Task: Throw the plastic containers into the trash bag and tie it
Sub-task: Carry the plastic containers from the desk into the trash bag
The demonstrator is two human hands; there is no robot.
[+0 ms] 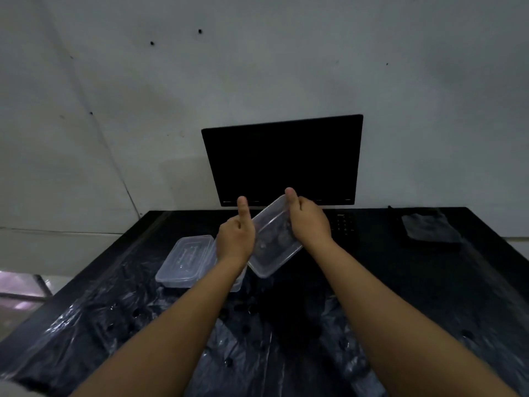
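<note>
Clear plastic container [273, 239] tilted above black trash bag [257, 339], pinched by left hand [235, 239] at 9 o'clock, right hand [310, 222] at 3; could slip and miss the unopened bag.

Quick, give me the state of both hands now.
Left hand: grips the clear plastic container, thumb up.
Right hand: grips the same container.
</note>
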